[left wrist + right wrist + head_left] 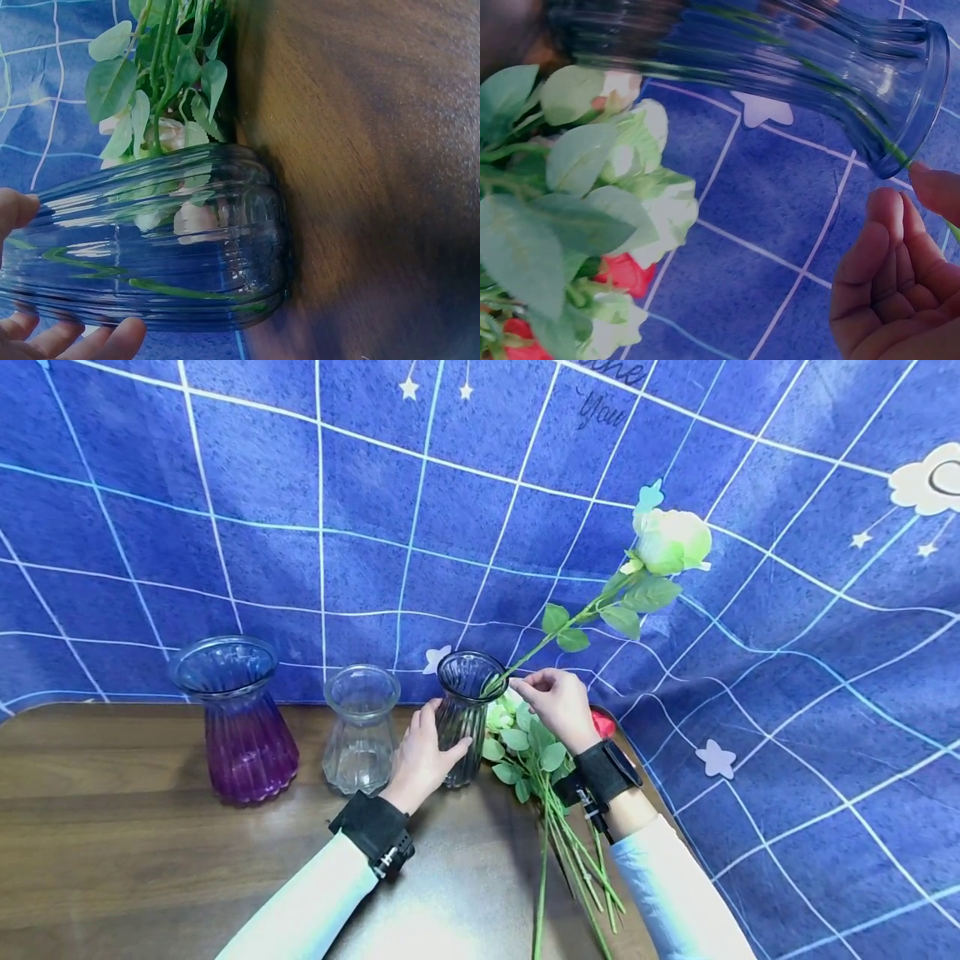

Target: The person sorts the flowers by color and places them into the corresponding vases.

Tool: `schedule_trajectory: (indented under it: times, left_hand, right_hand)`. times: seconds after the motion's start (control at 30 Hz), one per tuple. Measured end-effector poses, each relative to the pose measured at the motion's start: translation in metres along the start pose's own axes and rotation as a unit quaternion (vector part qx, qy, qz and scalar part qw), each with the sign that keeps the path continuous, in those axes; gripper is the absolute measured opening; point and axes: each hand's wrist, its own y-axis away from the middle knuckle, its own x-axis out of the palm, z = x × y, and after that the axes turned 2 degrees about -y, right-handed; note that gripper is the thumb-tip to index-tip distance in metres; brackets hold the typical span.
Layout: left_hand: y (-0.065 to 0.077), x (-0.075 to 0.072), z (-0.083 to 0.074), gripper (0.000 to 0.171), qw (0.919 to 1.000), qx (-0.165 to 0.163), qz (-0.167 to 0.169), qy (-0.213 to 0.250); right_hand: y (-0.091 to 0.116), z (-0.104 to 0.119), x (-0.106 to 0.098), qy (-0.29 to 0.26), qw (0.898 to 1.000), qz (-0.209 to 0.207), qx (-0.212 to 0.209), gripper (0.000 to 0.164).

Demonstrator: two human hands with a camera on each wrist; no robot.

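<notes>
A smoky grey glass vase (pixel 471 735) with ribbed sides stands on the table, and my left hand (pixel 429 752) grips it, thumb in front. Leaning out over its rim to the right is an artificial rose (pixel 672 542), white with a green tinge. Its green stem (pixel 180 290) runs down inside the glass to near the base. Just outside the rim, my right hand (pixel 557 700) pinches that stem with its fingertips; part of the stem is hidden behind them. Beside the vase lie more flowers, with green leaves (pixel 516 739), white blooms (pixel 660 206) and red blooms (pixel 626 274).
A clear glass vase (pixel 362 752) stands just left of my left hand. Farther left is a larger blue-to-purple vase (pixel 247 743). Loose stems (pixel 577 852) stretch toward the front of the wooden table (pixel 105 860). Blue patterned cloth (pixel 262 485) hangs behind and on the right.
</notes>
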Motion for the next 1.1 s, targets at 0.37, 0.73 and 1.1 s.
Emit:
schedule_trajectory:
  times: [0.37, 0.73, 1.1]
  left_hand:
    - [-0.004, 0.0, 0.0, 0.075, 1.0, -0.003, 0.0, 0.007]
    - [-0.004, 0.0, 0.0, 0.075, 0.9998, -0.01, 0.012, 0.011]
    - [-0.004, 0.001, 0.002, 0.076, 0.9999, -0.004, 0.005, 0.009]
  right_hand:
    - [0.03, -0.042, -0.018, 0.058, 0.997, -0.001, 0.045, 0.023]
    - [0.087, -0.092, -0.017, 0.105, 0.988, 0.029, 0.106, 0.014]
    - [0.12, -0.107, 0.007, 0.067, 0.985, 0.05, 0.15, 0.014]
